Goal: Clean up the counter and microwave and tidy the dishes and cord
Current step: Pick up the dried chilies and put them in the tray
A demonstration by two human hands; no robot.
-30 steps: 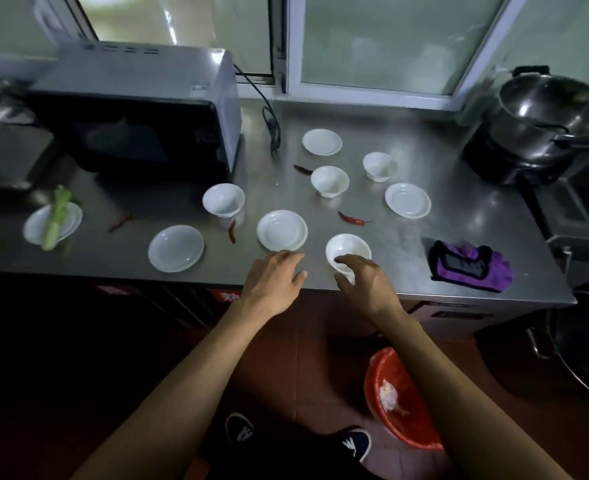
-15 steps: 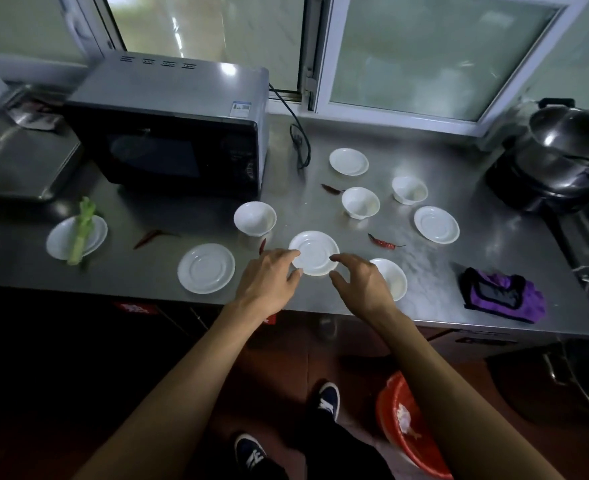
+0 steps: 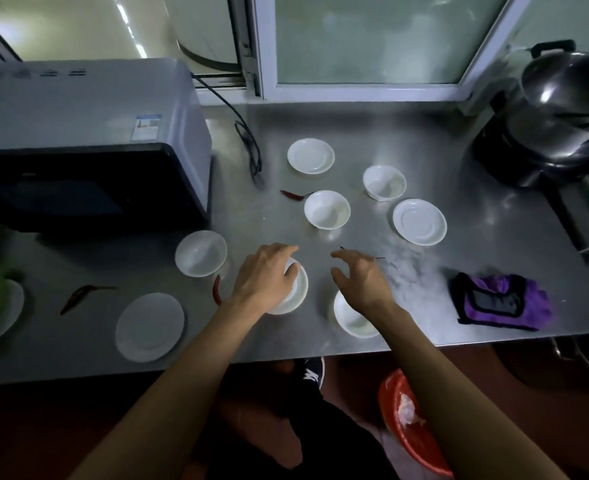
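Head view. My left hand (image 3: 267, 277) lies over the near saucer (image 3: 294, 289), fingers loosely curved on its rim, not clearly gripping. My right hand (image 3: 358, 277) hovers spread and holding nothing above the near bowl (image 3: 351, 318), with a red chili (image 3: 377, 258) half hidden under its fingers.

The other dishes scatter from 10 to 2 o'clock. The microwave (image 3: 88, 140) sits at 10, its cord (image 3: 248, 147) trailing at 12, and the purple cloth (image 3: 500, 301) lies at 3.

Risk, as I judge it: the near bowl sits close to the tabletop (image 3: 355, 133) front edge at 6 o'clock, so a careless wrist could knock it toward the red bin (image 3: 414, 431) below. Saucers may slide on steel.

Open room: bare metal at 1 to 2 o'clock, beyond the right saucer (image 3: 419, 221).
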